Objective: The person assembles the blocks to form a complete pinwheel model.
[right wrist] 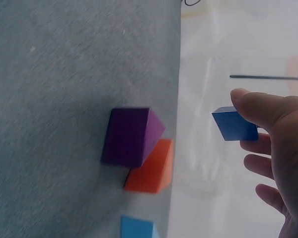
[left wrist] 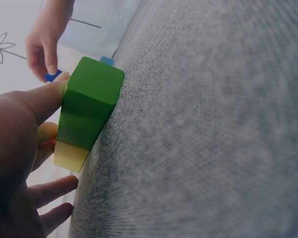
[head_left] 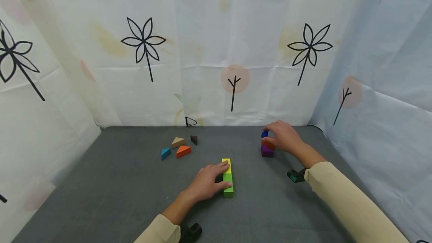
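In the head view, my left hand rests over a green block and a yellow block lined up end to end, thumb on the green one. The left wrist view shows the green block close to my thumb, the other fingers spread. My right hand pinches a dark blue block between thumb and fingers. The right wrist view has this blue block held apart from a purple block and an orange block on the table.
Left of centre on the grey table lie a tan triangular block, a light blue one, an orange one and a dark brown one. White patterned cloth stands behind and at both sides.
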Motion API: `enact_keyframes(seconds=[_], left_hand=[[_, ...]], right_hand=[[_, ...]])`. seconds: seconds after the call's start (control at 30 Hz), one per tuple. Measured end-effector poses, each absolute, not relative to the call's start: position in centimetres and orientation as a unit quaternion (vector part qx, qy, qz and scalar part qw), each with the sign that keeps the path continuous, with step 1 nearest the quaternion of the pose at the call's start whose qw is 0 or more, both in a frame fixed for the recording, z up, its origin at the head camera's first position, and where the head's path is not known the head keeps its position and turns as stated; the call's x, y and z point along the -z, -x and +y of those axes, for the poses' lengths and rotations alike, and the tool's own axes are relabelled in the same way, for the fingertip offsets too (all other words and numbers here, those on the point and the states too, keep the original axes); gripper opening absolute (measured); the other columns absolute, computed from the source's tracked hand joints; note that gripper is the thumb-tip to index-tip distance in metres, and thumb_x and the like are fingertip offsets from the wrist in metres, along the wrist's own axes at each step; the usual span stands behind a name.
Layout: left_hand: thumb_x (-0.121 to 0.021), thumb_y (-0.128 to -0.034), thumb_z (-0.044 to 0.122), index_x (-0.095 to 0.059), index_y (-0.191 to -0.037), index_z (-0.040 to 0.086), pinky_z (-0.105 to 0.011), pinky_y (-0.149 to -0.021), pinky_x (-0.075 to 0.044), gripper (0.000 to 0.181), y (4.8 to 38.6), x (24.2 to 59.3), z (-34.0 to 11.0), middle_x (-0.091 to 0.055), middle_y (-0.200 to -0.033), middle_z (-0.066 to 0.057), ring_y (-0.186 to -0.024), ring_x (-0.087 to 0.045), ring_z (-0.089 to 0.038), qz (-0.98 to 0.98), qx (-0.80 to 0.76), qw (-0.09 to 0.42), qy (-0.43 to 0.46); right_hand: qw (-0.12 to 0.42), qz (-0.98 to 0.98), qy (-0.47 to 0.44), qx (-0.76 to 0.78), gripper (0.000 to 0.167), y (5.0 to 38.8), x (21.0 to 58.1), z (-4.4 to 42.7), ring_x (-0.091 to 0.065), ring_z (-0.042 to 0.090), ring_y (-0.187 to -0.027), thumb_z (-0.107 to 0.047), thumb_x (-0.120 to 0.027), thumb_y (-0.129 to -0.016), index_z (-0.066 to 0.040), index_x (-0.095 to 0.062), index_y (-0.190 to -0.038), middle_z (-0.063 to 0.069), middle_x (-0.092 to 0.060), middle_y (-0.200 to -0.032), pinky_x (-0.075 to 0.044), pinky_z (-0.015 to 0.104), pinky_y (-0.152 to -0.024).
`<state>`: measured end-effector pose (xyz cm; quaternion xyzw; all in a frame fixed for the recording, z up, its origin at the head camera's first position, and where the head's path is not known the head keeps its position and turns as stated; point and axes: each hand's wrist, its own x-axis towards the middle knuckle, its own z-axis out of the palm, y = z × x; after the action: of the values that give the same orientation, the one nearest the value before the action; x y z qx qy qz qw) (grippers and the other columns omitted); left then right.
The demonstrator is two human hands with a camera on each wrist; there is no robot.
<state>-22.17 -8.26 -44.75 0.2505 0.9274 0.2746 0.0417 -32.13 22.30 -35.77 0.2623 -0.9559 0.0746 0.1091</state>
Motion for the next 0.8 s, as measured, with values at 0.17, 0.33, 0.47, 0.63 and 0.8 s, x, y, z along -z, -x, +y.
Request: enact_keyframes(seconds=[0.17, 0.33, 0.47, 0.63, 0.8], left_hand=[[-0.062, -0.0909, 0.053, -0.044, -0.148, 0.024, -0.052, -0.105, -0.031, 0.066, 22.2, 44.7, -8.2, -0.037, -0.153, 0.009, -0.134, -0.041, -0.024, 0.928, -0.274, 0.043, -0.248], [-0.061, -0.0909, 0.054, -0.044, -0.148, 0.024, -0.052, -0.105, -0.030, 0.066, 22.2, 44.8, -8.1, -0.037, -0.152, 0.009, -0.134, -0.041, -0.024, 0.930, -0.272, 0.046, -0.242], [-0.060, -0.0908, 0.055, -0.044, -0.148, 0.025, -0.052, -0.106, -0.030, 0.066, 22.3, 44.7, -8.1, -0.037, -0.152, 0.009, -0.133, -0.041, -0.024, 0.931, -0.272, 0.049, -0.240], [-0.060, -0.0907, 0.056, -0.044, -0.148, 0.025, -0.052, -0.105, -0.030, 0.067, 22.3, 44.7, -8.1, -0.037, -0.152, 0.009, -0.133, -0.041, -0.025, 0.930, -0.275, 0.051, -0.239], [-0.059, -0.0905, 0.057, -0.045, -0.148, 0.025, -0.052, -0.105, -0.031, 0.067, 22.3, 44.7, -8.2, -0.038, -0.152, 0.009, -0.133, -0.042, -0.024, 0.930, -0.272, 0.048, -0.242]], right_hand=[[0.122, -0.948, -0.286, -0.066, 0.035, 32.6, 35.3, 21.1, -0.057, 0.030, -0.096, -0.029, -0.076, -0.086, -0.006, -0.070, -0.112, 0.009, -0.068, -0.104, -0.046, 0.050, -0.085], [0.142, -0.939, -0.308, -0.063, 0.035, 33.0, 35.0, 19.7, -0.057, 0.028, -0.091, -0.028, -0.077, -0.085, -0.005, -0.070, -0.110, 0.008, -0.069, -0.102, -0.047, 0.047, -0.082], [0.145, -0.934, -0.317, -0.072, 0.035, 33.2, 34.9, 18.6, -0.058, 0.030, -0.093, -0.027, -0.076, -0.086, -0.004, -0.070, -0.111, 0.010, -0.069, -0.102, -0.047, 0.048, -0.085], [0.131, -0.935, -0.317, -0.092, 0.035, 33.5, 35.3, 17.3, -0.058, 0.029, -0.098, -0.026, -0.075, -0.087, -0.004, -0.069, -0.113, 0.010, -0.068, -0.105, -0.047, 0.047, -0.088], [0.113, -0.934, -0.322, -0.102, 0.036, 33.8, 36.2, 16.0, -0.058, 0.028, -0.098, -0.024, -0.076, -0.086, -0.003, -0.068, -0.115, 0.010, -0.067, -0.106, -0.048, 0.045, -0.085]])
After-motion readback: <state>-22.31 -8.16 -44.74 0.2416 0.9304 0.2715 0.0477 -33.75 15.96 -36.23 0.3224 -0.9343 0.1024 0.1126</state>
